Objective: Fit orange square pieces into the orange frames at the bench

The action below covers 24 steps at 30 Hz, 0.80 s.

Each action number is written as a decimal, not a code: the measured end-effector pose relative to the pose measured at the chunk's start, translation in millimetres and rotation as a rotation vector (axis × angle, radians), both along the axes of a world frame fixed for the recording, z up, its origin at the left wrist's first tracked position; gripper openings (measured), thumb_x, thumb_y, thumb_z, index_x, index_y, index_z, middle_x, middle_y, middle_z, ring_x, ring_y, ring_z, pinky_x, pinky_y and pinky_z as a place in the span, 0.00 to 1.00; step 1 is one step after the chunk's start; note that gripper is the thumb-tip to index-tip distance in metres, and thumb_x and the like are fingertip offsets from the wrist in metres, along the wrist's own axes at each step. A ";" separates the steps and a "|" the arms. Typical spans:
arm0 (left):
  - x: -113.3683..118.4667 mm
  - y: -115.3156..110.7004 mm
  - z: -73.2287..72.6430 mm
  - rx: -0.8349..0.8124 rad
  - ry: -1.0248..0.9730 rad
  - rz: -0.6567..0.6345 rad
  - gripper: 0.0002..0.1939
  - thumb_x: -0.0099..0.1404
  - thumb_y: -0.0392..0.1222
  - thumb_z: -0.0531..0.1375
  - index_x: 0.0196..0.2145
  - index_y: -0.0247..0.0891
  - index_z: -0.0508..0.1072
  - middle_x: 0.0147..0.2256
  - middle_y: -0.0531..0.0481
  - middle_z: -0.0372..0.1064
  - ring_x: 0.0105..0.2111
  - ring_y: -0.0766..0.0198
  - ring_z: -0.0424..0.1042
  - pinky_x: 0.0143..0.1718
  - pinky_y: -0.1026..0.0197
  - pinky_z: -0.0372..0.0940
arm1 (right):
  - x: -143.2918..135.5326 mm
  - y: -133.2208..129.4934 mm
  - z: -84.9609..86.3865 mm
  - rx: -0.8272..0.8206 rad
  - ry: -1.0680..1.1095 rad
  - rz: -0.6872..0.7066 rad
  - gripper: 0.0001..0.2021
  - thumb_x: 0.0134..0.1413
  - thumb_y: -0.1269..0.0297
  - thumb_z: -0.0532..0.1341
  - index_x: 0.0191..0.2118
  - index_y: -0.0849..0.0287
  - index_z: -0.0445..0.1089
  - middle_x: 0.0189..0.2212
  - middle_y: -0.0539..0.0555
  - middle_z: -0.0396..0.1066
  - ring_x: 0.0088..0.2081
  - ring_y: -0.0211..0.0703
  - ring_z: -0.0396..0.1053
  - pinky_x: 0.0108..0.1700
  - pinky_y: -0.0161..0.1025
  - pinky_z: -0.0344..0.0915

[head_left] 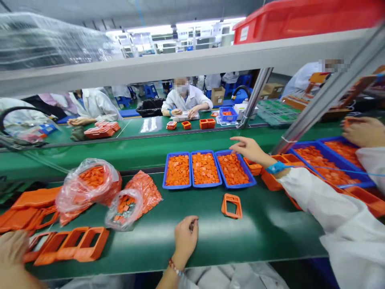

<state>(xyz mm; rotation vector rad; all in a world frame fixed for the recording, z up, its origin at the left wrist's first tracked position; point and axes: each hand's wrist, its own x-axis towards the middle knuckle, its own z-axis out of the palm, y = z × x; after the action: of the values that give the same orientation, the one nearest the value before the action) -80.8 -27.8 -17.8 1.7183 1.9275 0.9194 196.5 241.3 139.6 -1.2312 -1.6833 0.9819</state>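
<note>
My left hand [185, 237] rests on the green work surface [210, 245], fingers curled in towards the thumb. What it holds, if anything, is hidden in the curl. My right hand [249, 150], with a blue wrist strap, is over the far edge of the rightmost of three blue trays, forefinger stretched out and nothing visible in its fingers. Small orange square pieces [233, 168] fill that tray [242, 186], the middle tray [207, 185] and the left tray [177, 187]. Between my hands and nearer to me lie stacked orange frames [232, 206] with a rectangular opening.
Clear bags of orange pieces [90, 180] stand at left, beside orange housings [90, 244] and a co-worker's hand [13, 247]. Another co-worker's hand [365, 130] is above more blue trays [327, 164] at right. A metal post [258, 94] and an overhead shelf [180, 56] stand ahead.
</note>
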 end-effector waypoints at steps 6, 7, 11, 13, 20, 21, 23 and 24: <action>5.4 -8.7 -2.0 -0.022 0.011 -0.082 0.13 0.66 0.37 0.54 0.38 0.41 0.79 0.30 0.52 0.77 0.28 0.64 0.72 0.35 0.60 0.65 | 39.2 -127.1 -46.1 0.337 -0.471 0.081 0.14 0.61 0.53 0.58 0.47 0.47 0.77 0.40 0.52 0.81 0.40 0.54 0.79 0.44 0.50 0.76; 6.6 -10.9 -2.3 -0.018 0.020 -0.095 0.13 0.67 0.37 0.54 0.38 0.41 0.79 0.31 0.52 0.77 0.28 0.63 0.72 0.36 0.60 0.65 | 47.7 -145.0 -63.8 0.352 -0.551 0.055 0.15 0.62 0.52 0.56 0.47 0.47 0.78 0.42 0.53 0.80 0.42 0.55 0.79 0.46 0.51 0.75; 13.1 -18.3 -1.0 0.046 0.171 -0.198 0.12 0.67 0.35 0.54 0.40 0.41 0.79 0.35 0.49 0.76 0.36 0.60 0.73 0.41 0.59 0.65 | 73.6 -205.7 -145.2 0.337 -0.857 -0.085 0.29 0.63 0.47 0.51 0.60 0.59 0.70 0.61 0.64 0.67 0.62 0.62 0.65 0.60 0.57 0.67; 16.3 -20.0 0.9 0.059 0.273 -0.239 0.13 0.67 0.36 0.55 0.43 0.42 0.78 0.37 0.47 0.76 0.41 0.57 0.72 0.43 0.57 0.65 | 77.6 -226.2 -175.1 0.327 -0.961 -0.079 0.34 0.62 0.43 0.51 0.65 0.62 0.64 0.66 0.66 0.59 0.66 0.64 0.57 0.64 0.60 0.60; 23.1 -20.2 8.6 -0.077 0.392 -0.322 0.16 0.70 0.39 0.52 0.49 0.43 0.76 0.41 0.46 0.75 0.42 0.57 0.74 0.44 0.58 0.65 | 58.9 -228.7 -184.7 0.282 -1.042 -0.152 0.35 0.64 0.41 0.48 0.69 0.58 0.58 0.70 0.65 0.50 0.70 0.61 0.48 0.67 0.60 0.52; 24.0 -20.7 9.4 -0.085 0.397 -0.335 0.16 0.71 0.39 0.52 0.50 0.44 0.75 0.42 0.46 0.75 0.41 0.57 0.75 0.43 0.58 0.65 | 55.9 -225.8 -183.1 0.275 -1.035 -0.166 0.35 0.64 0.41 0.48 0.69 0.58 0.58 0.70 0.65 0.50 0.70 0.61 0.49 0.67 0.60 0.52; 25.9 -21.7 11.3 -0.104 0.411 -0.367 0.16 0.71 0.40 0.51 0.51 0.44 0.74 0.42 0.47 0.75 0.40 0.58 0.75 0.42 0.59 0.65 | 51.9 -222.1 -181.9 0.270 -1.018 -0.191 0.35 0.64 0.41 0.48 0.69 0.56 0.58 0.70 0.64 0.51 0.70 0.62 0.49 0.67 0.61 0.51; 26.7 -21.8 12.6 -0.112 0.417 -0.385 0.17 0.71 0.40 0.51 0.52 0.44 0.74 0.43 0.47 0.75 0.40 0.58 0.76 0.41 0.59 0.66 | 50.7 -221.5 -182.0 0.269 -1.012 -0.200 0.34 0.64 0.41 0.49 0.69 0.56 0.57 0.70 0.64 0.51 0.70 0.62 0.49 0.67 0.61 0.50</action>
<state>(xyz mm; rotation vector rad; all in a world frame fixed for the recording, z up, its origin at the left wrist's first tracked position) -54.1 -49.6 -5.2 2.2361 1.7368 0.3256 247.2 19.9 -42.4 -1.8029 -2.2520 -0.0718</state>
